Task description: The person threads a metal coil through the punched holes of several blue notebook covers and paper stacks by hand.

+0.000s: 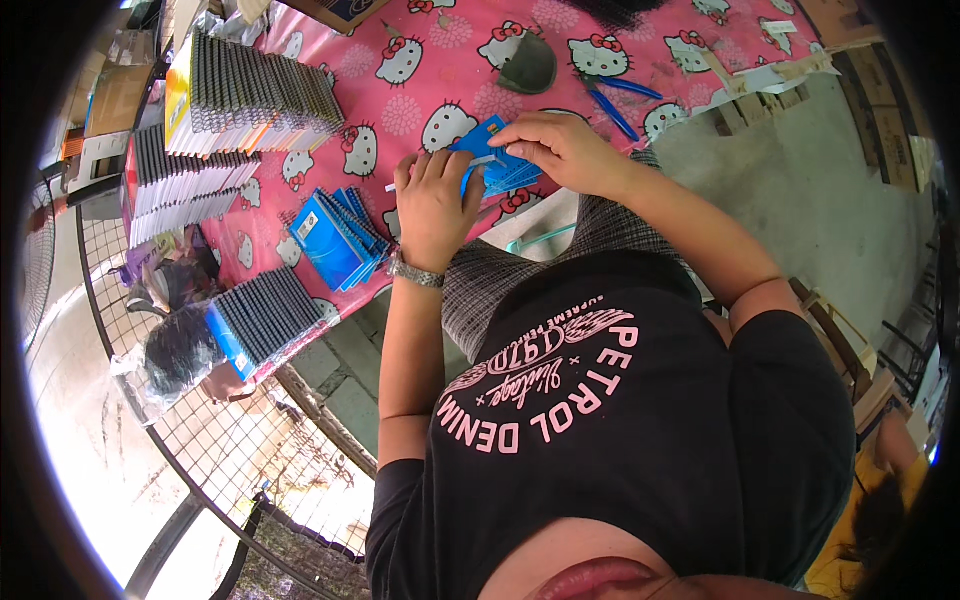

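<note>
Head view: left hand grips a pale strip; right hand curls over blue notebooks, hold unclear. Spiral-bound stacks look done; these seemingly remain.

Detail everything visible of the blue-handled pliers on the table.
The pliers lie on the pink patterned tablecloth, beyond and to the right of the right hand. Two slim blue handles, apparently plastic-coated, spread in a V opening rightward. The head, at their left end, is too small to make out. Only the tablecloth visibly touches them.
</note>
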The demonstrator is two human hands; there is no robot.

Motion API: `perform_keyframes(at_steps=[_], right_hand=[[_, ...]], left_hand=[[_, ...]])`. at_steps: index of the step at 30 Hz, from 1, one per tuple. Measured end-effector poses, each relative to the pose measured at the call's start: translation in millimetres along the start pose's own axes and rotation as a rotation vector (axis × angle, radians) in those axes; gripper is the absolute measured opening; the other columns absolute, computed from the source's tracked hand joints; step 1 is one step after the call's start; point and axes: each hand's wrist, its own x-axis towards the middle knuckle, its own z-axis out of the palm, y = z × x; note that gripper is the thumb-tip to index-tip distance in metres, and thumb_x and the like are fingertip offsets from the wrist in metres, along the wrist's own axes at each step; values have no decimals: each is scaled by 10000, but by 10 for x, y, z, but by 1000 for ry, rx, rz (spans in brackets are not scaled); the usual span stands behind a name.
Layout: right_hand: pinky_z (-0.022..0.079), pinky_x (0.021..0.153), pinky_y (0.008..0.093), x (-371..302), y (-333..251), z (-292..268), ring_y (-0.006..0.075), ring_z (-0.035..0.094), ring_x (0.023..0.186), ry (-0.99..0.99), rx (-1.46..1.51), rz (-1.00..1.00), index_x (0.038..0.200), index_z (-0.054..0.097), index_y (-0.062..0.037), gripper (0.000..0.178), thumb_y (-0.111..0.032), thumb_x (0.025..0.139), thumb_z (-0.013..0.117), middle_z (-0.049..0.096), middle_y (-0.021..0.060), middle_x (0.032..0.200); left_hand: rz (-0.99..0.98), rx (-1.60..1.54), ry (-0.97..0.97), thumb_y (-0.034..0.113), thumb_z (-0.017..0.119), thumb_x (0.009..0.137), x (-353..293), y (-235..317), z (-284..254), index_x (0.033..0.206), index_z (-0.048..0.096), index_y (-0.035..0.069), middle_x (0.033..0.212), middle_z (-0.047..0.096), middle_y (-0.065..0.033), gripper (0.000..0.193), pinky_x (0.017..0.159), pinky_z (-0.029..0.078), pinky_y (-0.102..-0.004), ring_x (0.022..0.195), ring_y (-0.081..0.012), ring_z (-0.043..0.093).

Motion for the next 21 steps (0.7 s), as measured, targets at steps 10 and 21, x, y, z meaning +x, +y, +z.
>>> perform_keyframes(at_steps=[10, 21], right_hand=[[504, 750, 368, -63, -24, 59, 295, 641, 877, -86, -310, 19, 1232, 571, -74, 402, -137, 852, 686, 631, 110, 920], [509, 732, 374, 2, -328, 6, 301, 656, 856, -46, -349, 60, 1215, 560, -82, 321, -161, 912, 627, 646, 129, 932]], left_hand=[[42, -2, 55, 94, 624, 792, 91, 90, 82, 1112, 554, 80, 987, 637, -107, 328, 998, 397, -487, 990, -277, 592], [9, -99, 50, 111, 630, 844, 14, 193, 75, 1013, 547, 47, 935, 635, -117, 199, 985, 407, -486, 912, -328, 598]])
